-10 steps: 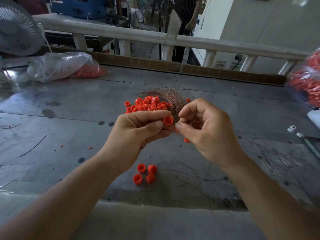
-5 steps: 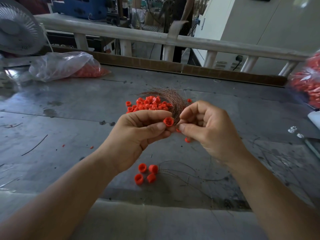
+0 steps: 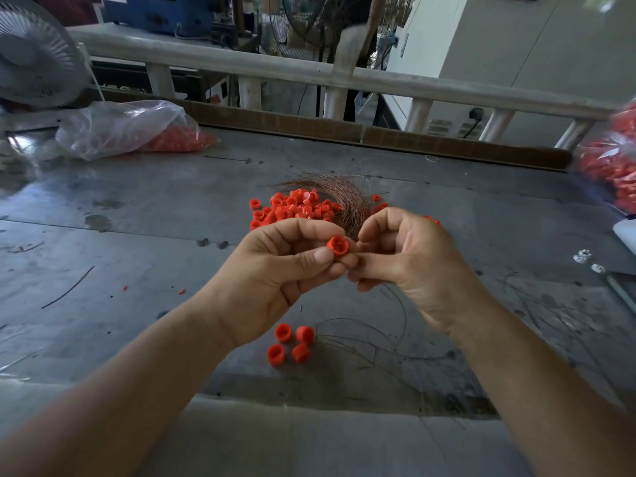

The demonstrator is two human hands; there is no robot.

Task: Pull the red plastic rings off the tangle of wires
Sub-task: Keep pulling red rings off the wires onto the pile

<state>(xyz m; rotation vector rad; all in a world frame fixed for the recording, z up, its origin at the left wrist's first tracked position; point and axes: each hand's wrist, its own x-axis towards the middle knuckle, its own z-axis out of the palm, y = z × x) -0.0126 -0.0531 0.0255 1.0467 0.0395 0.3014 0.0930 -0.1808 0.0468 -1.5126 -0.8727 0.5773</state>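
A tangle of thin copper-coloured wires (image 3: 339,196) lies on the grey metal table (image 3: 137,242), with a heap of red plastic rings (image 3: 292,210) against its left side. My left hand (image 3: 275,273) pinches one red ring (image 3: 337,246) between thumb and forefinger, above the table. My right hand (image 3: 406,259) is closed right beside that ring, fingertips touching it; what it pinches is hidden. Several loose red rings (image 3: 290,342) lie on the table below my hands, next to a few stray wires (image 3: 361,335).
A clear plastic bag of red rings (image 3: 134,130) lies at the back left, another bag of rings (image 3: 616,163) at the right edge. A white fan (image 3: 34,56) stands far left. A white railing (image 3: 309,72) runs behind the table. Small white parts (image 3: 583,258) lie right.
Both hands have stayed together in front of the wire tangle. The ring in my left hand has turned so its opening faces the camera more.
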